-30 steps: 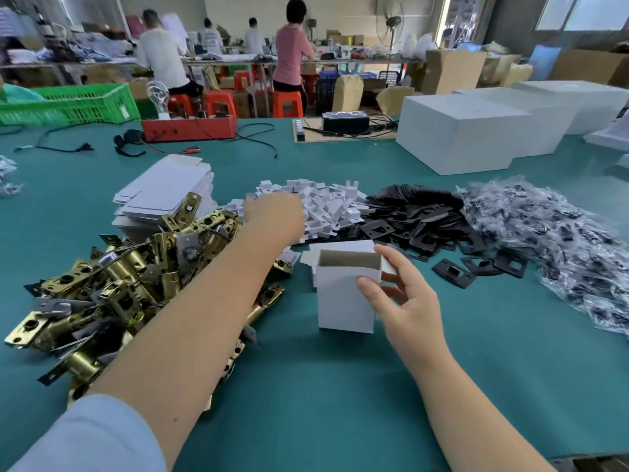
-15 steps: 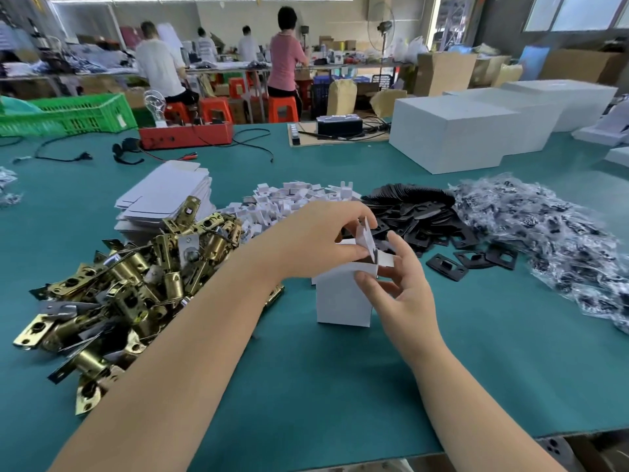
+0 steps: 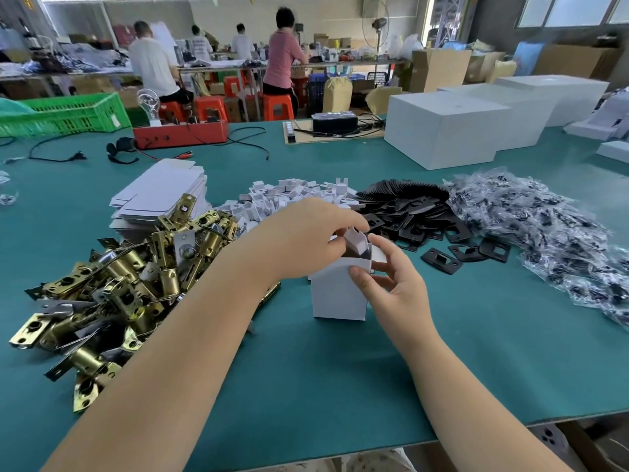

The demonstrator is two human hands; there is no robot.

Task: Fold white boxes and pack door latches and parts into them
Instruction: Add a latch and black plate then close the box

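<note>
Left hand (image 3: 306,238) is over the mouth of the little white box (image 3: 338,291), grip pinching a small white plastic piece (image 3: 355,241) between thumb and fingertips, the piece tilted and dipping into the opening. Right hand (image 3: 391,284) is at the box's right side — thumb pressed on the front near the top edge, fingers curled round the back flap, so this grip is closed on the box itself. The box stands upright on the green surface (image 3: 340,386), top flaps up, mouth open.

Just behind the hands lies the heap of white plastic pieces (image 3: 292,195), and touching its right edge the pile of flat black plates (image 3: 408,212), with a few plates (image 3: 466,253) lying loose on the near side. Further right, a spread of small clear bags (image 3: 544,226) holding dark bits — too small to tell what. To the left of the box, the big heap of brass door latches (image 3: 119,284) reaches almost to the left forearm, and behind that heap sits a stack of flat unfolded white boxes (image 3: 160,189).

Well back on the surface: a red tray (image 3: 180,132) with cables, a green crate (image 3: 64,112), and large white cartons (image 3: 442,127) on the right. Beyond, people work at another bench.
</note>
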